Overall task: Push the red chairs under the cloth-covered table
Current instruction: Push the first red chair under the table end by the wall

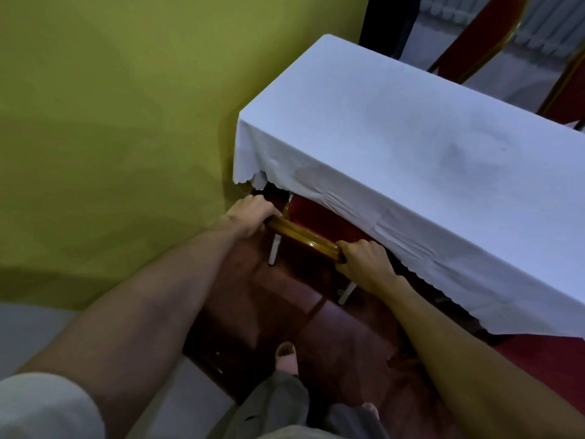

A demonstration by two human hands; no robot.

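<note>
Chair (319, 221) first: it's red with a shiny gold frame, and it sits right at the near long edge of the table (411, 128), close to the corner by the wall. Only the top of its backrest and a strip of red padding show, the rest is tucked under the hanging cloth. Two pale legs poke out below the backrest.

Both hands are on that gold top rail. Left hand (251, 213) has its fingers curled over the rail's left end, right hand (364, 259) is wrapped tight around the right end, so both are clenched on the chair. Bare forearms run down toward the camera, with a light sleeve (44, 407) at the bottom left. Lower down you can see grey trousers and a foot in a sandal (286, 353).

No containers anywhere, and no labels or writing to read.

Floor right under the person is a reddish-brown carpet (278, 315), with a paler grey strip of floor to the left. White tablecloth (427, 217) has a scalloped hem and some creases near the right hand. Yellow-green wall (110, 122) fills the left side. Past the far edge of the table, more red chairs (481, 36) with gold frames stand at the top right.
</note>
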